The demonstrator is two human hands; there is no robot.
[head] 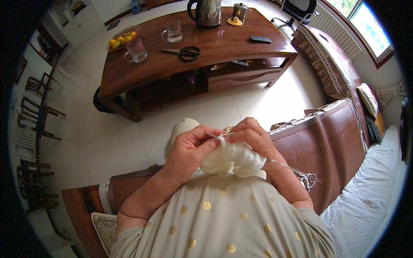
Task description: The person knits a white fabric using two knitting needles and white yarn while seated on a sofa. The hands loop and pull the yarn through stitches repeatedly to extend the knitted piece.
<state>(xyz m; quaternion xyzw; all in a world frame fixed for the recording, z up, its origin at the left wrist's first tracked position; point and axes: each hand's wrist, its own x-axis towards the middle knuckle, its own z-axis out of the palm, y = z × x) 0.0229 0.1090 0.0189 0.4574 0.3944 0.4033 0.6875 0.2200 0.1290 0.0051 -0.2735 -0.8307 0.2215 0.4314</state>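
Observation:
White knitted fabric (243,158) hangs bunched between my two hands above my lap. My left hand (193,148) pinches the fabric's top edge and a thin knitting needle (213,135) between thumb and forefinger. Close beside it, my right hand (253,137) is closed around the other side of the work, its fingertips at the needle tips. From under my right hand a metal needle or cable (284,164) runs out over the forearm. Loose white yarn (308,180) lies tangled on the woven seat mat to the right. The fabric's lower folds hide part of my lap.
Ahead stands a wooden coffee table (119,74) with black-handled scissors (188,54), two glass mugs (137,51), a fruit basket (111,46), an electric kettle (209,13), a steel cup (239,11) and a remote control (260,39). A mat-covered sofa seat (322,138) is at my right.

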